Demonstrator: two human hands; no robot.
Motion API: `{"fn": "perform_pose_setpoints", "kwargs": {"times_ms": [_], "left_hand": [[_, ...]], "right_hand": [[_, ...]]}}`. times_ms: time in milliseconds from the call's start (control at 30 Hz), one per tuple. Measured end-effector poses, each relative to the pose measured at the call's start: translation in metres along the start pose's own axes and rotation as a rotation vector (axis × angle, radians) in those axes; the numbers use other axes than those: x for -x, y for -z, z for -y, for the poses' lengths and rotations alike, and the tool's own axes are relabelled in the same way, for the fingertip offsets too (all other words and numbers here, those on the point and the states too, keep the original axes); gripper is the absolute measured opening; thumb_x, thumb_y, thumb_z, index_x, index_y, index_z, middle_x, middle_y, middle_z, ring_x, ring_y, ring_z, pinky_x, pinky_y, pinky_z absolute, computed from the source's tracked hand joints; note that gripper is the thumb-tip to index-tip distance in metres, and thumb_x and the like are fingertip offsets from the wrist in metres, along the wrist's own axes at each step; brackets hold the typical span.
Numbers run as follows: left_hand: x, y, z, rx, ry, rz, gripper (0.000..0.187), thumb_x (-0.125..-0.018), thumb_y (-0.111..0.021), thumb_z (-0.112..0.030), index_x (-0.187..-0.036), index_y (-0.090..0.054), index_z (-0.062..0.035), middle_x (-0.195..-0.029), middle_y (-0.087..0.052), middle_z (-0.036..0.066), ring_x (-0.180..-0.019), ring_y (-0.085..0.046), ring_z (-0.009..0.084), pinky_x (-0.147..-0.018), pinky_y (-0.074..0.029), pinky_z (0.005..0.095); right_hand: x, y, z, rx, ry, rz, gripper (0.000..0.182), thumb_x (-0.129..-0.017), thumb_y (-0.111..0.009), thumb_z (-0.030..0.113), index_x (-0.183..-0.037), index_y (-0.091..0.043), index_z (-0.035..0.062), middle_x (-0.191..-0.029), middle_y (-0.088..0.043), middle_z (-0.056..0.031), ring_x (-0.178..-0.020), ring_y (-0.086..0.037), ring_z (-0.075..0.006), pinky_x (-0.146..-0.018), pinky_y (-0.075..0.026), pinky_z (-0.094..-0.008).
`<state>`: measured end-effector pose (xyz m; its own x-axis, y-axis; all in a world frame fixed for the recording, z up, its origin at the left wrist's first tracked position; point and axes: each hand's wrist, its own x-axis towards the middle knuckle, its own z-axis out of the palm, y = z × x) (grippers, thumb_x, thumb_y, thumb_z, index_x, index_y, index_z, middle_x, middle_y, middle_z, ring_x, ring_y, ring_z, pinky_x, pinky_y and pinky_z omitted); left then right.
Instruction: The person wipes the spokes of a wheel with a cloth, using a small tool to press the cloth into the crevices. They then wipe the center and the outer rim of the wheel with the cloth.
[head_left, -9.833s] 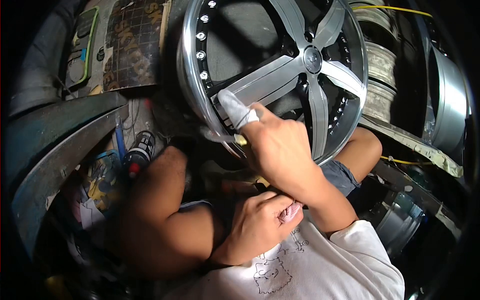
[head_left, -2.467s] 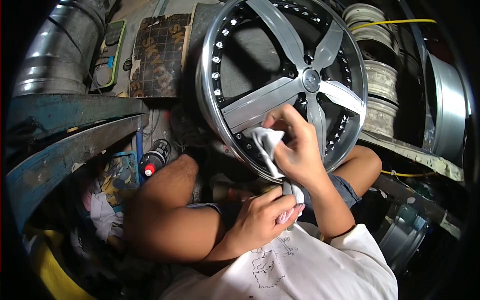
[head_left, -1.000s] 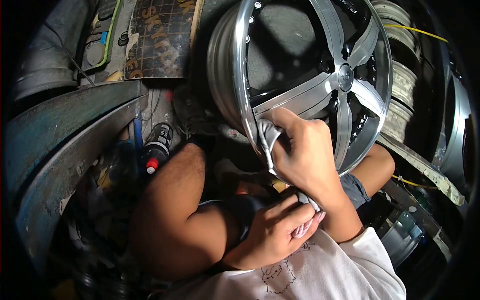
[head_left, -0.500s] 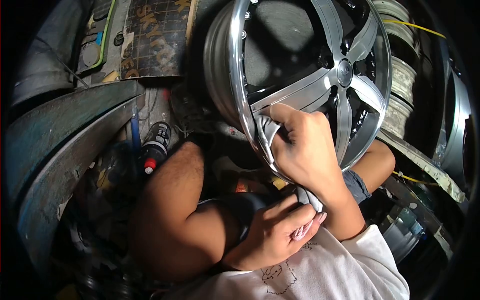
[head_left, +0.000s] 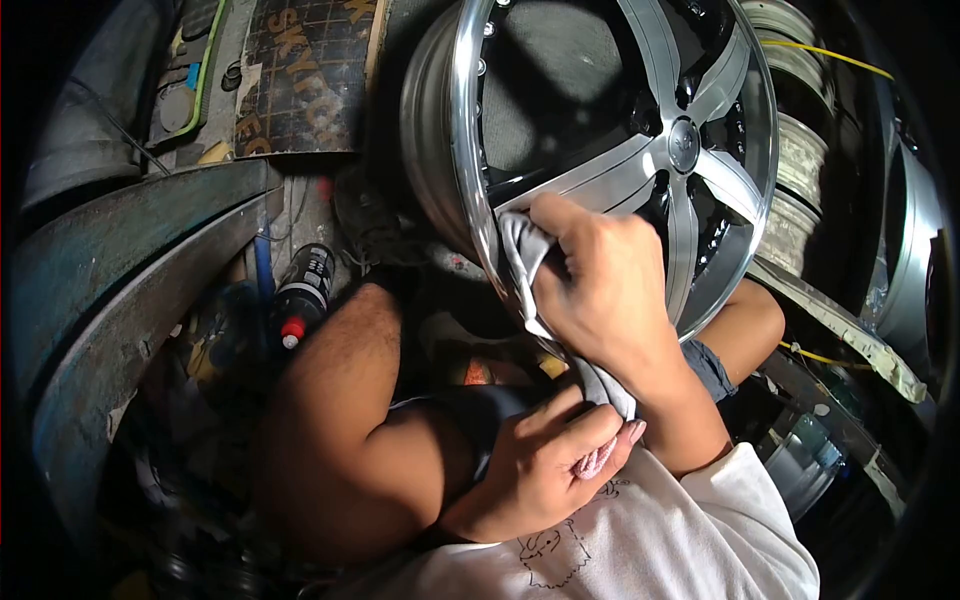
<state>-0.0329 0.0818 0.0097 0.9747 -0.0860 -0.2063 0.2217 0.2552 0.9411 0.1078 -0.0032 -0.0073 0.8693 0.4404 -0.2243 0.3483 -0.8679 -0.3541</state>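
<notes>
One hand [head_left: 600, 290] with cloth [head_left: 520, 255] slightly higher on rim [head_left: 470, 170] than before.

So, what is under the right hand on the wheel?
A grey cloth lies under the right hand, pressed on the wheel at its chrome rim. The hand covers the spoke's end there.

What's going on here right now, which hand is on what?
A seated person presses a grey cloth with the right hand against the polished lip of a chrome alloy wheel, near the foot of one spoke. The left hand rests by the lap, closed on the cloth's trailing end and something pink. A black spray can lies on the floor beside the knee.
</notes>
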Motion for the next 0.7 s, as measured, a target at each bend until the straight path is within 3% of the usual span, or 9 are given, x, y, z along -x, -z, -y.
{"fn": "perform_pose_setpoints", "kwargs": {"times_ms": [100,700], "left_hand": [[-0.002,0.000,-0.004,-0.021,0.049,-0.030,0.013,-0.090,-0.080,-0.007,-0.087,-0.067,-0.0036,-0.080,-0.060,0.012,-0.065,-0.061,0.0283,-0.060,-0.048,0.0368],[0.002,-0.002,-0.002,-0.018,0.064,-0.006,0.013,-0.090,-0.080,-0.008,-0.085,-0.068,-0.0053,-0.072,-0.056,0.011,-0.059,-0.055,0.0259,-0.055,-0.045,0.0375]], "right_hand": [[-0.005,0.004,0.001,0.048,-0.008,0.003,0.005,-0.075,-0.065,0.010,-0.078,-0.061,0.0075,-0.058,-0.061,-0.0181,-0.058,-0.064,-0.0433,-0.054,-0.052,-0.0521],[-0.004,0.002,0.004,-0.150,-0.083,0.035,0.007,-0.077,-0.064,0.010,-0.077,-0.064,0.0032,-0.058,-0.058,-0.0219,-0.059,-0.063,-0.0452,-0.058,-0.053,-0.0531]]}}
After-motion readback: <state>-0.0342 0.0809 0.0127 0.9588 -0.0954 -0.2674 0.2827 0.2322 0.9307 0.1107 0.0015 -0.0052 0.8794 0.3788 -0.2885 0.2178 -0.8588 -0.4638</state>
